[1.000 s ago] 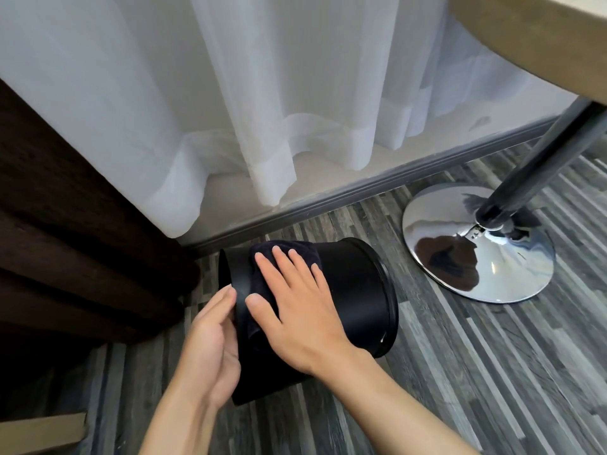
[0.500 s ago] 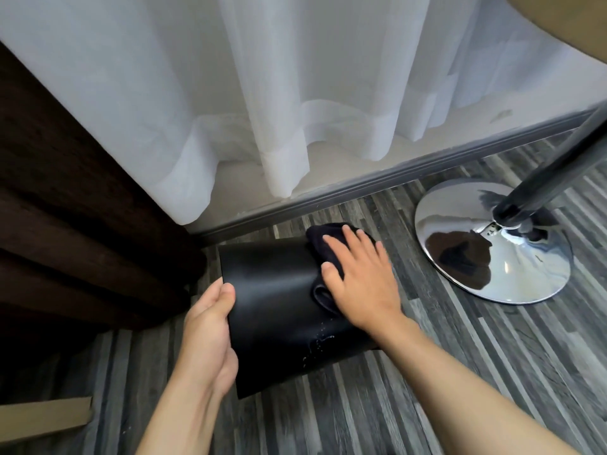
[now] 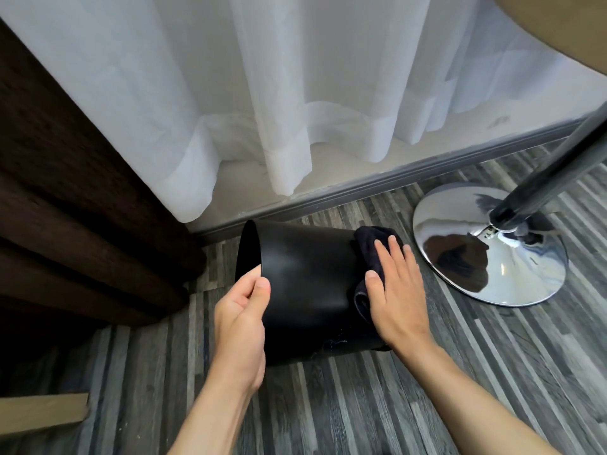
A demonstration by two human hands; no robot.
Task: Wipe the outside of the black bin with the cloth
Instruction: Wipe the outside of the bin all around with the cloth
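The black bin [image 3: 305,284] lies on its side on the grey plank floor, one flat end facing left. My left hand [image 3: 241,320] grips that left end, thumb on the side wall and fingers round the edge. A dark cloth [image 3: 369,246] is bunched against the bin's right end. My right hand [image 3: 395,290] presses flat on the cloth with fingers spread. Part of the cloth is hidden under my palm.
A chrome table base [image 3: 489,247] with its dark pole [image 3: 555,172] stands right of the bin. White sheer curtains [image 3: 295,93] hang behind, above a grey baseboard [image 3: 377,185]. Dark brown drapes [image 3: 72,205] fill the left. A cardboard piece [image 3: 39,412] lies bottom left.
My right hand slid the cloth along the bin's side from the left end to the right end. My left hand went from resting on the end to gripping its edge.
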